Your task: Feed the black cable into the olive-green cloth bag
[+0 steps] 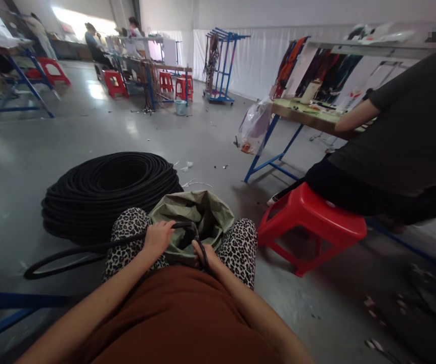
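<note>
A thick black cable loops in from the left, over my left thigh, towards an open green sack between my knees. My left hand is closed around the cable at the sack's left side. Nearer my body on the right, my right hand is closed on a bent part of the same cable, by the sack's mouth. The sack's inside is dark, and its contents cannot be made out. On the floor beyond my left knee lies a large coil of black cable.
To the right, a person in dark clothes sits on a red stool at a workbench with a plastic bag hanging from it. Blue metal bars cross the lower left. White scraps lie on the floor beyond the sack.
</note>
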Motion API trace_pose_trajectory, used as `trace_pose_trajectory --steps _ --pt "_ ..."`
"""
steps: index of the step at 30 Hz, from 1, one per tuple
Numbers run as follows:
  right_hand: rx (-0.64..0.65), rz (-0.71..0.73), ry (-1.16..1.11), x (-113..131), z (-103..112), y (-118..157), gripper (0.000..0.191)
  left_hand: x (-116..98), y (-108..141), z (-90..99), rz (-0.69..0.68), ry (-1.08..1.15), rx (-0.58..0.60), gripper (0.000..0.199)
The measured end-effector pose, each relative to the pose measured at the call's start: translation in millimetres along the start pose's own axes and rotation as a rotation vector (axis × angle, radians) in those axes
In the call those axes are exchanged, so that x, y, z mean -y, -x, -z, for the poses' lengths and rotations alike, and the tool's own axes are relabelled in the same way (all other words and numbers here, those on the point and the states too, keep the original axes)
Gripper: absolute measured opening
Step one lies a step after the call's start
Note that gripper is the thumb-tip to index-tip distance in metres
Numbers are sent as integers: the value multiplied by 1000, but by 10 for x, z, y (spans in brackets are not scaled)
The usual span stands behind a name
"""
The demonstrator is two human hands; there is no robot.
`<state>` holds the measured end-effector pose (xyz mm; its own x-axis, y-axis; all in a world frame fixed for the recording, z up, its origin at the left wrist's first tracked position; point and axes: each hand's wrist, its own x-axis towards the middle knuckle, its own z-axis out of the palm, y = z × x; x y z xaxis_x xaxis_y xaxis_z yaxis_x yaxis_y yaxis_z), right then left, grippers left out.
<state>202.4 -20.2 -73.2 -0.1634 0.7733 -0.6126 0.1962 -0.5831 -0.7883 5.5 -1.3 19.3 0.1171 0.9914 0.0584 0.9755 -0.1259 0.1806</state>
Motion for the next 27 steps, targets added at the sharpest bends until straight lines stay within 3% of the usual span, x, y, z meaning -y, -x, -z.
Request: trace_pose_trajectory --steps 11,27 --pt "91 -15 -71 82 -23 86 37 -36 54 -88 69 117 55 37" --pt "126 15 -52 78 -14 105 40 -102 115 -109 19 123 99 36"
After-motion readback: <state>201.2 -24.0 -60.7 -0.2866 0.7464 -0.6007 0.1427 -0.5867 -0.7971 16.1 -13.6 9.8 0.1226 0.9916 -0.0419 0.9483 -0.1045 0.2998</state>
